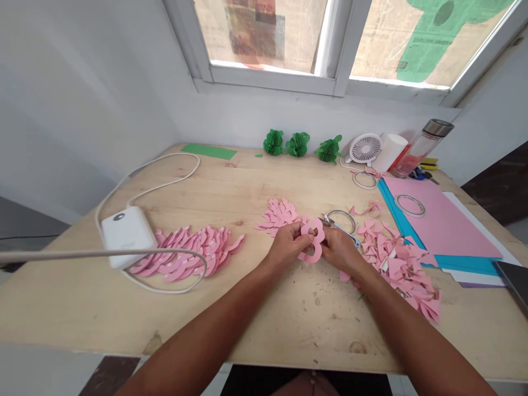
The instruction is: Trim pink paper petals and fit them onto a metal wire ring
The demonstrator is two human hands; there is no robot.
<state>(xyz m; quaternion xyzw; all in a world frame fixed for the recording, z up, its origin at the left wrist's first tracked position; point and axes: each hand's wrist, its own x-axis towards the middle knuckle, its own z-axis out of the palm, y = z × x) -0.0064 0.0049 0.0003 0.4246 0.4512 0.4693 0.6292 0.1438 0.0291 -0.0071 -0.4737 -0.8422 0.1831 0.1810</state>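
Note:
A pink paper cutout point(315, 254) with curved, petal-like edges is held up over the middle of the table. My left hand point(291, 240) pinches it from the left, thumb laid across the paper. On its other side my right hand point(339, 248) has closed fingers against the cutout, partly hidden behind it. Scissors point(343, 228) lie just beyond the right hand, beside a roll of tape point(344, 218). Behind my left hand is a small pile of pink cut pieces point(278, 213). A heap of pink paper scraps point(406, 267) spreads to the right of my right wrist.
Overlapping pink curved strips point(198, 250) lie at left, near a white power bank point(128, 234) with a looping cable. Green paper ornaments point(297, 144) line the wall, left of a small fan point(366, 148) and a bottle point(424, 146). Coloured sheets point(449, 220) are stacked at right.

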